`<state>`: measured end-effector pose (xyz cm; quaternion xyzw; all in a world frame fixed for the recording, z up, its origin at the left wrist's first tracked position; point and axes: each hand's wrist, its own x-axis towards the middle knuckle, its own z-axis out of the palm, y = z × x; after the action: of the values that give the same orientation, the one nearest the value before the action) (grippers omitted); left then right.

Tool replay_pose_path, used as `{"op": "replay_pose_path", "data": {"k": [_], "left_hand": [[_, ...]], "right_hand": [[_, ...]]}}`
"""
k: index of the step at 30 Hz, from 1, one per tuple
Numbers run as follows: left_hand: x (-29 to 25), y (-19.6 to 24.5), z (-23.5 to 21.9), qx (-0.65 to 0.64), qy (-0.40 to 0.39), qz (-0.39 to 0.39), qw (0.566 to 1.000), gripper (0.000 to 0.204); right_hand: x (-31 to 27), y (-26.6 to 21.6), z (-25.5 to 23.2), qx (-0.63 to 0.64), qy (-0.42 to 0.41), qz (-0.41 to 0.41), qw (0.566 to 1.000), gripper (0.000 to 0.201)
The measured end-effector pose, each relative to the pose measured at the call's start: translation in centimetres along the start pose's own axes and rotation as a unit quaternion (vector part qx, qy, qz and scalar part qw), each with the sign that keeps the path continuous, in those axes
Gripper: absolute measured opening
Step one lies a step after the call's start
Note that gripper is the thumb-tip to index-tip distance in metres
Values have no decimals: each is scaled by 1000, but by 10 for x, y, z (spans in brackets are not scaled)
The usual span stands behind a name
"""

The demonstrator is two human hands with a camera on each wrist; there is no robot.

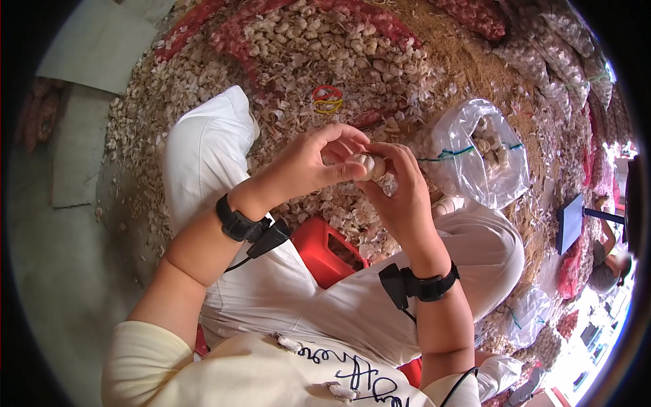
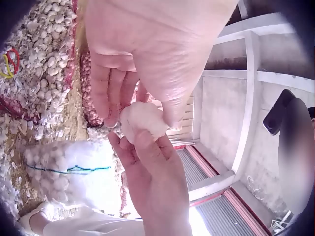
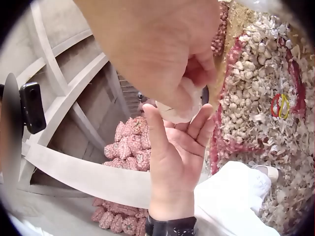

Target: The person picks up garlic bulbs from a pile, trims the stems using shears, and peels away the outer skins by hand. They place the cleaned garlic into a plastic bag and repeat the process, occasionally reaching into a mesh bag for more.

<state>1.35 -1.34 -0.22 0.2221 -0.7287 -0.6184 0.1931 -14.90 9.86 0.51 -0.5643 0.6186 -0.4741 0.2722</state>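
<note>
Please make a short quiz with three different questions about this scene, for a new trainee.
1. True or false: both hands hold the garlic bulb.
2. What lies on the garlic pile beyond the hands? A) rubber bands B) a knife C) a spoon
3. Fill in: the clear plastic bag lies nearer the ____ hand.

Key: 1 true, the left hand and right hand grip it together. 2 A. 3 right.

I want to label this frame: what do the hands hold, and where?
Both hands pinch one garlic bulb between them, fingers on its opposite sides.
</note>
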Motion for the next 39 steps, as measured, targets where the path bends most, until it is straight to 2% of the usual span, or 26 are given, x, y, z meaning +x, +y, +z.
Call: {"op": "replay_pose_path", "data": {"k": [2,4,6,8,11,13,14,15,16,17,18,19,21,22,23,25,27,28,29,30,31,33,35,37,39], "left_hand": [[-2,0,5,-65,-13,-28,997,62],[1,-3,6,-113,-13,-32,993,59],[3,-2,6,-160,-14,-34,986,57],[3,1,8,-351,-14,-120,929,53],[0,7,16,-360,2,-160,919,52],[1,4,16,-357,2,-163,920,52],[1,-1,14,-310,-15,-156,938,52],[1,-3,12,-261,-32,-147,953,52],[1,-4,10,-261,-33,-147,953,52],[1,-4,8,-239,-33,-149,959,51],[1,-5,7,-217,-34,-151,964,49],[2,-5,8,-217,-36,-148,964,49],[4,-8,12,-212,12,-147,966,43],[4,-8,13,-212,6,-142,967,43],[4,-8,13,-216,23,-159,963,40],[6,-8,15,-226,29,-161,960,37],[5,-10,14,-218,45,-185,957,31],[5,-15,12,-222,37,-176,958,31],[5,-23,10,-162,0,-169,972,27],[6,-32,8,-100,-33,-163,981,25],[6,-41,9,-102,-36,-158,981,25],[4,-63,11,-71,-37,-236,969,20],[0,-98,14,-94,-28,-233,968,20],[0,-117,14,24,-24,-336,941,22],[10,-152,6,30,-37,-379,924,21]], "right_hand": [[-1,0,1,-5,9,3,1000,42],[0,2,1,-10,20,5,1000,44],[1,5,1,74,22,-1,997,50],[0,3,0,62,19,4,998,51],[-1,10,1,32,2,21,999,49],[-2,11,1,146,-17,72,987,46],[-2,9,-3,185,-51,140,971,42],[-2,11,-3,185,-50,140,971,42],[-1,16,-2,313,-53,173,932,42],[-1,18,-2,435,-54,203,876,42],[0,12,-7,456,-43,243,855,40],[0,15,-11,455,-40,242,856,40],[-1,25,-19,549,16,277,788,39],[-1,29,-22,554,71,297,774,38],[-2,43,-28,566,110,267,772,41],[6,41,-50,573,262,239,739,43],[4,57,-73,583,327,193,719,43],[1,59,-75,574,329,192,724,43],[-3,61,-72,567,332,193,729,43],[-7,60,-67,563,300,203,743,41],[-7,54,-59,559,272,214,754,42],[-8,44,-45,557,216,232,768,43],[-8,38,-36,544,197,252,776,43],[-7,39,-33,539,170,270,780,41],[-5,38,-32,547,159,278,774,39]]}}
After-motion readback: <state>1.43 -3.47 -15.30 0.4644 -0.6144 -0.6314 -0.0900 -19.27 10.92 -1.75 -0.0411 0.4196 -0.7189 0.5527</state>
